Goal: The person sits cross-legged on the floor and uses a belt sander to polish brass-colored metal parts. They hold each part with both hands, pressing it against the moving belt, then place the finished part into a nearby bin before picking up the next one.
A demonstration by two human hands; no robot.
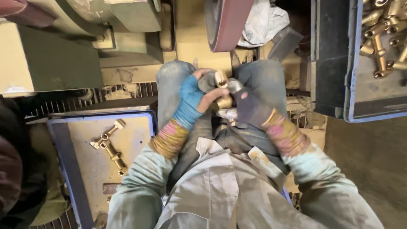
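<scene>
Both hands meet over the person's lap, closed together around a gold-coloured brass pipe fitting [222,87] with a round open end facing up. The left hand [196,94], wrapped in a blue fingerless cloth glove, curls its bare fingers [214,96] under and around the fitting's lower part, while the right hand [248,104], in a dark grey glove, grips the fitting from the other side, touching the left hand. Just ahead of the hands, a reddish-brown abrasive sanding belt [227,23] hangs above the knees, with a crumpled white rag [263,23] beside it. To the person's left, a shallow blue-rimmed metal tray [76,169] holds two brass T-shaped fittings [109,144] lying touching each other. To the right, well apart from the hands, a dark grey plastic bin [352,85] contains a heap of similar brass fittings [383,36]. Green-painted machine housing [63,55] fills the upper left.
</scene>
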